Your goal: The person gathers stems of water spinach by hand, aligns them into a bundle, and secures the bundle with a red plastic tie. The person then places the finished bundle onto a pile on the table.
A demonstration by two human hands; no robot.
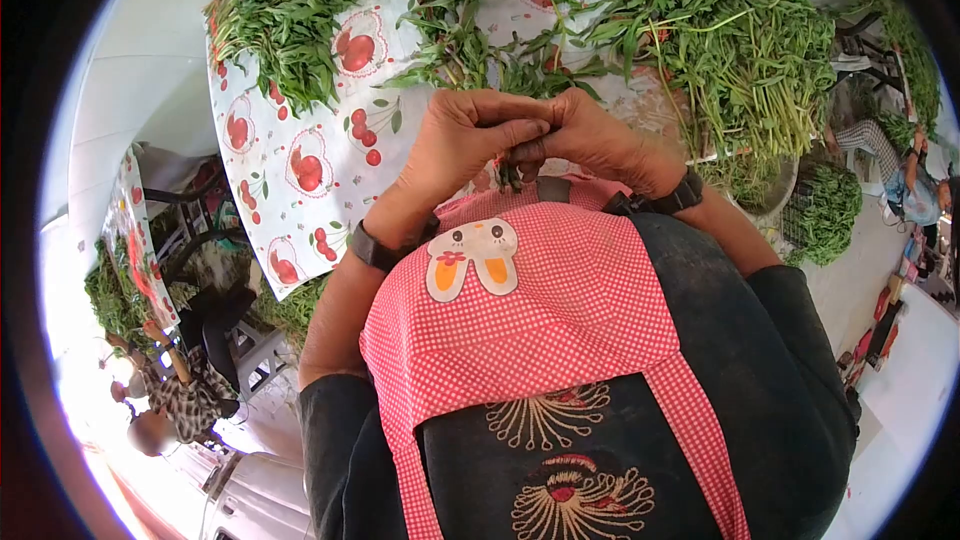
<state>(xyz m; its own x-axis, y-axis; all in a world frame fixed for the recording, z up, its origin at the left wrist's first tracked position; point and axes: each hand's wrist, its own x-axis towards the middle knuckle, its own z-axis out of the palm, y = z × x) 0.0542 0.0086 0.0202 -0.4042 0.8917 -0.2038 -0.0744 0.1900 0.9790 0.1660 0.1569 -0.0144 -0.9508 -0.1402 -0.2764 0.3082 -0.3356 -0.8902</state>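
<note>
My left hand (pixel 478 132) and my right hand (pixel 598 138) meet in front of my chest, at the near edge of the table. Both are closed, with fingertips and thumbs pressed together around a small bunch of leafy green stems (pixel 508 176). Only a short piece of it shows below the fingers; the rest is hidden. Just beyond the hands, loose leafy greens (pixel 520 78) lie on the cherry-print tablecloth (pixel 300 155). A red checked apron (pixel 550 290) with a rabbit patch is directly below the hands.
Large heaps of greens lie at the table's back left (pixel 290 25) and right (pixel 755 60). A basket of greens (pixel 822 210) stands on the floor at right. One person (pixel 190 390) sits at lower left beside another covered table; another person (pixel 910 190) is at far right.
</note>
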